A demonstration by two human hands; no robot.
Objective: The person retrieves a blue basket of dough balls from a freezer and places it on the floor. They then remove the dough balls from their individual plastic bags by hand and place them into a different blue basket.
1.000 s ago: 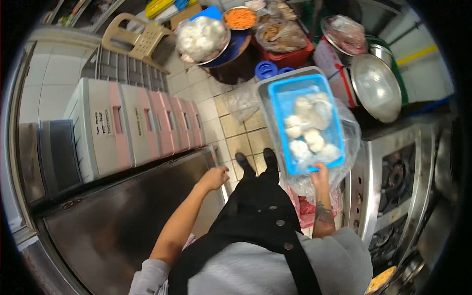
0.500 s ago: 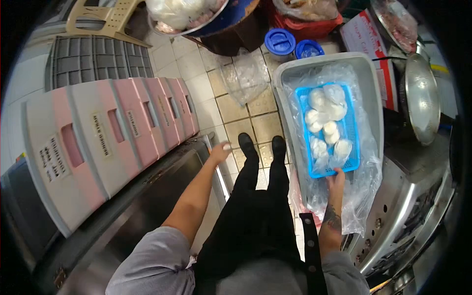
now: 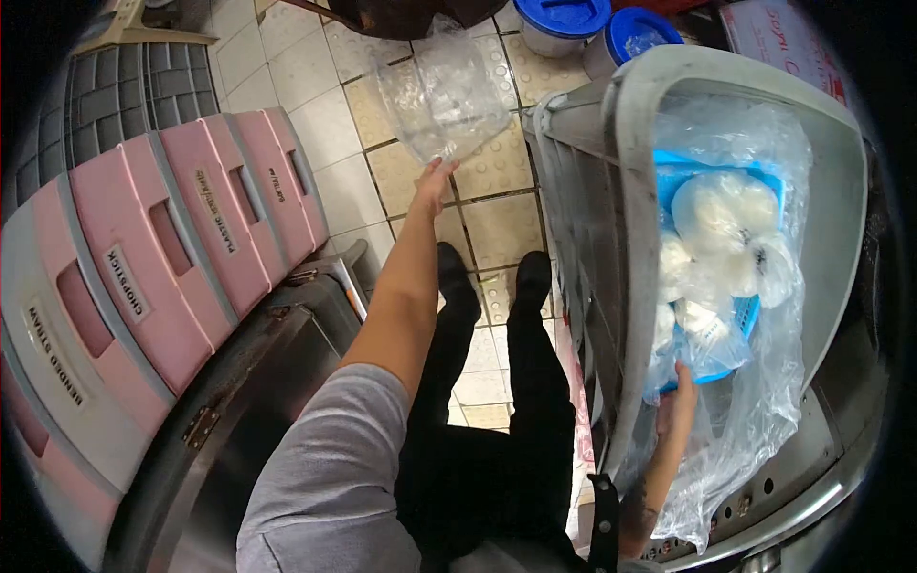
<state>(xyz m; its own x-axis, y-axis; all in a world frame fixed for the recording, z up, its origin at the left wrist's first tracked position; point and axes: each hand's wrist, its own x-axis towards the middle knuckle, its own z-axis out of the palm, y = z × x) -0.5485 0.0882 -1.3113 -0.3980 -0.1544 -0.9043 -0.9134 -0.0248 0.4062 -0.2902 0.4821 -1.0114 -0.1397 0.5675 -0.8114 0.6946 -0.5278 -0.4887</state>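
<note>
My left hand (image 3: 435, 186) reaches forward, its fingertips at the near edge of a clear plastic bag (image 3: 449, 100) on the tiled floor. Something small and pale shows at those fingertips, too small to name. At right, my right hand (image 3: 674, 406) grips the near rim of a blue plastic basket (image 3: 714, 376); the grip is partly hidden. The basket lies inside a deep grey tub (image 3: 635, 162) lined with a loose clear plastic sheet (image 3: 778, 411). Several knotted clear bags of round white pieces (image 3: 726, 215) fill the basket.
Pink and grey labelled drawers (image 3: 153, 229) stand at left, above a dark metal cabinet (image 3: 258, 411). Two blue-lidded tubs (image 3: 564, 14) stand beyond the grey tub. A dark grey crate (image 3: 124, 105) is at the far left. Metal kitchen equipment (image 3: 812, 477) lines the lower right.
My left hand has moved forward from beside the drawers to the clear bag on the floor. My view has come lower and closer; the tub looks larger. My right hand stays at the basket.
</note>
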